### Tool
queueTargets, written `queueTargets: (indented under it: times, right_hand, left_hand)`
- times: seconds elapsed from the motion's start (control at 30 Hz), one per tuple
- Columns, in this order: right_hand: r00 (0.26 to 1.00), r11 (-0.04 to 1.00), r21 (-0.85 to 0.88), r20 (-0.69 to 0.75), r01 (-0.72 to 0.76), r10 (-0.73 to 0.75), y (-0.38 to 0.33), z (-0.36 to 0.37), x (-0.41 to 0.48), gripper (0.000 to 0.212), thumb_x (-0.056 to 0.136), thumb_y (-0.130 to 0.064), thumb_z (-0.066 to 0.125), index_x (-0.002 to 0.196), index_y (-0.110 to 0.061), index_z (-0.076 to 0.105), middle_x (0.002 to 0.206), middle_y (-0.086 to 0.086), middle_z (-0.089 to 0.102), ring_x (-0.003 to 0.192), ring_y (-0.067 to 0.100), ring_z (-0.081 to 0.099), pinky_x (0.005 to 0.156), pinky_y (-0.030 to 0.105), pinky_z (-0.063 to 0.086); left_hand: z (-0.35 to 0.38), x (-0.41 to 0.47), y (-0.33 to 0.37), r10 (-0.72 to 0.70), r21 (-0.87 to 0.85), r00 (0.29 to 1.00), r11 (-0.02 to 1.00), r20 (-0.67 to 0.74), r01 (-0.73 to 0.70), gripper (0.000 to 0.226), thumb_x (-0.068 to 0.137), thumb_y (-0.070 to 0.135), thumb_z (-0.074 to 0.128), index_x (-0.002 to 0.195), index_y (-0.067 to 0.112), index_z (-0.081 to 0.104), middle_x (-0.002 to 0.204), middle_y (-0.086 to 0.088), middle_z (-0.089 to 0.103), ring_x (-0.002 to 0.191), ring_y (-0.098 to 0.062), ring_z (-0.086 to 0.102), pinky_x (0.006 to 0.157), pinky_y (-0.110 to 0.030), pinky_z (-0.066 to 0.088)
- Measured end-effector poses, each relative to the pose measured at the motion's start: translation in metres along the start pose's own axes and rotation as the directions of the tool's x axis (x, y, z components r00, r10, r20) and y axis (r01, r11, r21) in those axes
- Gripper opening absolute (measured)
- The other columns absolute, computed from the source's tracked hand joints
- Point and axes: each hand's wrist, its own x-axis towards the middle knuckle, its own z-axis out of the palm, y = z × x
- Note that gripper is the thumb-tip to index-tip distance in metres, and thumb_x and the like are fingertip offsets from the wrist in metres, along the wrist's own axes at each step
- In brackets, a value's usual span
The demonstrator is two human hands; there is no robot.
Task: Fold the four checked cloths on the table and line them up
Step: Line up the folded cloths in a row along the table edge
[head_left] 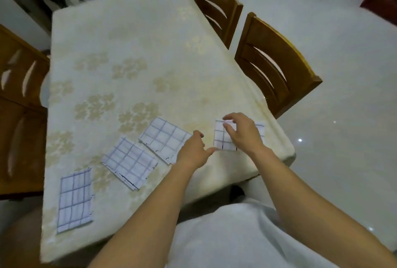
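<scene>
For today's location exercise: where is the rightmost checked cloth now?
In the head view, the rightmost cloth lies on the table near its right corner, partly under the right hand, right of the left hand.

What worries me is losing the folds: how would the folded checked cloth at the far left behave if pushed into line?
Probably floppy: the far-left cloth lies thin and flat, its edges slightly wavy. It is likely light, so a push should slide it over the tablecloth, though its layers may shift or bunch. Lying flat, it should not roll.
</scene>
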Motion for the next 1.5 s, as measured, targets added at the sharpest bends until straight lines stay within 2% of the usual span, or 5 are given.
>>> queueTargets:
  times: [0.47,0.63,0.9,1.3,1.5]
  right_hand:
    - [0.961,0.885,-0.465,0.248,0.007,0.123,0.083,-0.023,0.063,0.067,0.077,-0.061,0.071,0.124,-0.022,0.046,0.124,0.007,0.048,0.115,0.031,0.046,0.096,0.045,0.037]
    - [0.869,0.946,-0.322,0.480,0.050,0.118,0.095,-0.029,0.077,0.044,0.084,-0.051,0.069,0.107,-0.015,0.058,0.105,0.006,0.060,0.094,0.025,0.058,0.084,0.041,0.050]
    - [0.912,0.978,0.033,0.369,-0.208,0.182,0.112,-0.039,0.068,0.034,0.100,-0.035,0.053,0.083,-0.007,0.059,0.075,0.006,0.059,0.070,0.021,0.056,0.054,0.028,0.036]
    - [0.945,0.933,0.237,0.247,-0.272,0.213,0.111,-0.028,0.059,0.032,0.094,-0.036,0.064,0.118,-0.014,0.062,0.107,0.003,0.069,0.098,0.023,0.066,0.087,0.040,0.056]
    - [0.953,0.936,-0.192,0.118,0.296,-0.278,0.122,-0.038,0.059,0.063,0.096,-0.038,0.060,0.152,-0.024,0.035,0.156,-0.001,0.038,0.143,0.020,0.035,0.117,0.039,0.034]
  left_hand:
    - [0.052,0.044,0.026,-0.279,-0.142,0.960,0.951,-0.020,0.274,0.052,0.087,0.040,0.074,0.126,0.016,0.049,0.120,-0.003,0.056,0.108,-0.023,0.059,0.087,-0.036,0.050]
    - [0.061,0.057,0.040,-0.261,-0.096,0.963,0.962,-0.064,0.255,0.015,0.089,0.029,0.070,0.088,0.017,0.061,0.109,-0.007,0.063,0.098,-0.027,0.064,0.080,-0.037,0.055]
    - [0.029,0.076,0.066,-0.366,-0.583,0.896,0.796,-0.252,0.161,0.030,0.099,0.019,0.059,0.128,0.018,0.052,0.125,-0.003,0.062,0.104,-0.022,0.061,0.085,-0.035,0.053]
    - [0.076,0.072,0.067,0.048,0.187,0.999,0.981,0.019,-0.051,0.098,0.089,0.037,0.074,0.161,0.019,0.010,0.169,0.001,0.000,0.155,-0.020,0.006,0.122,-0.038,0.023]
    - [0.078,0.077,0.061,0.048,0.246,0.995,0.967,0.090,-0.069,0.109,0.088,0.044,0.074,0.161,0.017,-0.002,0.168,0.001,-0.015,0.155,-0.021,-0.008,0.124,-0.038,0.016]
